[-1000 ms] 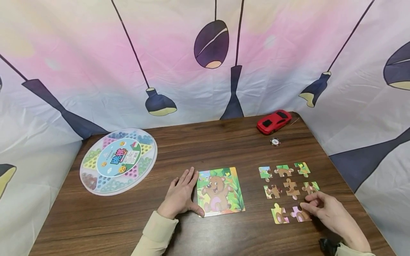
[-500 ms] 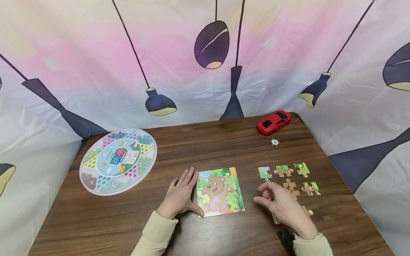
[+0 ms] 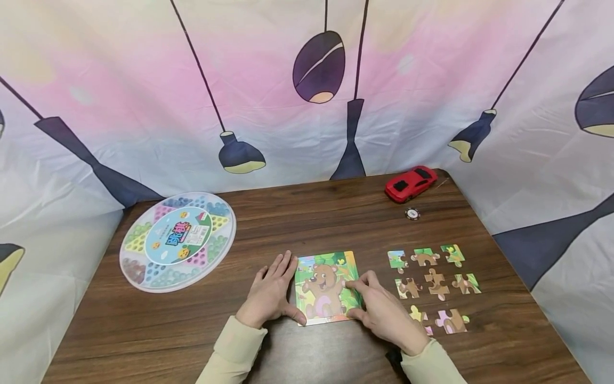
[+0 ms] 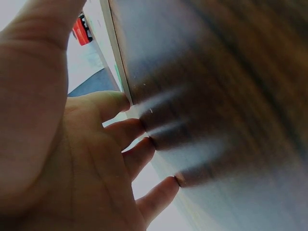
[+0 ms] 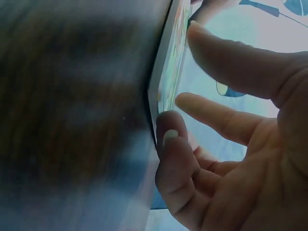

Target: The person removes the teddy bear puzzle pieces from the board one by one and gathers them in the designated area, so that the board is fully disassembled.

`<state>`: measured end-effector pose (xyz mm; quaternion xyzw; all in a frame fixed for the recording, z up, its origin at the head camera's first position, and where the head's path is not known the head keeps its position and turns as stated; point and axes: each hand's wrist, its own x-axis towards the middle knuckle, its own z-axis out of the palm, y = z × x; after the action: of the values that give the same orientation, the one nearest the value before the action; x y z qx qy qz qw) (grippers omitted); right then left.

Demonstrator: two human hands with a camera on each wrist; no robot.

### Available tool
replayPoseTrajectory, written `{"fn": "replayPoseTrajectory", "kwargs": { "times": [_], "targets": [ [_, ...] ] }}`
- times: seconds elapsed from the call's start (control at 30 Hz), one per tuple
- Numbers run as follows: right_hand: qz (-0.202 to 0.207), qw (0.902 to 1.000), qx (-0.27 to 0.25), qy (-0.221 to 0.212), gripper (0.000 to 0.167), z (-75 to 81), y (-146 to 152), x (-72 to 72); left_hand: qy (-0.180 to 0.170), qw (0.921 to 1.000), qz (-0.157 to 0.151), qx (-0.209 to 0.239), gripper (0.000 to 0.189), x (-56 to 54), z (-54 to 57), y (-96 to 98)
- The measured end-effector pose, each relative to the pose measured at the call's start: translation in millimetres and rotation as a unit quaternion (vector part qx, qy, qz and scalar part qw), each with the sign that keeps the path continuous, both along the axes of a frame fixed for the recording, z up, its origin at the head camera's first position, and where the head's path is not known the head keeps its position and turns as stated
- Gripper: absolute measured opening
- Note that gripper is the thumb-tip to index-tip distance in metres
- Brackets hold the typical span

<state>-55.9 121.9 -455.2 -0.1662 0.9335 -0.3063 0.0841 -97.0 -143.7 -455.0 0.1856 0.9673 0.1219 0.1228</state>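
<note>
A square bear puzzle (image 3: 322, 288) lies flat on the wooden table. My left hand (image 3: 268, 296) rests at its left side, fingers straight, with the thumb at the lower left corner. In the left wrist view the fingertips (image 4: 166, 190) touch the tabletop by the puzzle's edge (image 4: 115, 53). My right hand (image 3: 388, 317) is at the opposite side, index finger over the picture and thumb near the lower right corner. In the right wrist view its thumb and index finger stand apart beside the puzzle (image 5: 171, 72), while another finger (image 5: 171, 127) bends against the edge.
Several loose puzzle pieces (image 3: 437, 282) lie in rows to the right, partly behind the right hand. A poker chip (image 3: 412, 213) and a red toy car (image 3: 410, 184) are at the back right. A round Chinese checkers set (image 3: 177, 242) lies at the left. A printed cloth (image 3: 268, 106) hangs behind.
My right hand has moved left from the lower right loose pieces to the puzzle's right side, uncovering most of those pieces. My left hand and the puzzle have stayed put.
</note>
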Motion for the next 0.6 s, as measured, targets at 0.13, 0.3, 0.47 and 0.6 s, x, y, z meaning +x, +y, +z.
{"fn": "replayPoseTrajectory", "kwargs": {
  "times": [0.13, 0.3, 0.47, 0.6],
  "targets": [
    [0.012, 0.9995, 0.023, 0.017, 0.055, 0.2, -2.3, -0.2, 0.001, 1.0000, 0.000, 0.000, 0.138, -0.1, 0.2, 0.2],
    [0.020, 0.9977, 0.052, 0.039, 0.055, -0.9, -3.7, -1.4, 0.005, 1.0000, -0.002, -0.001, 0.138, 0.0, 0.6, 0.0],
    [0.026, 0.9959, 0.069, 0.052, 0.056, -1.4, -5.8, -3.6, 0.008, 1.0000, -0.002, 0.000, 0.138, 0.4, 0.3, -0.2],
    [0.028, 0.9957, 0.074, 0.048, 0.056, -0.3, -6.6, -5.5, 0.006, 1.0000, -0.001, -0.001, 0.138, 0.2, 0.2, 0.1]
  ]
}}
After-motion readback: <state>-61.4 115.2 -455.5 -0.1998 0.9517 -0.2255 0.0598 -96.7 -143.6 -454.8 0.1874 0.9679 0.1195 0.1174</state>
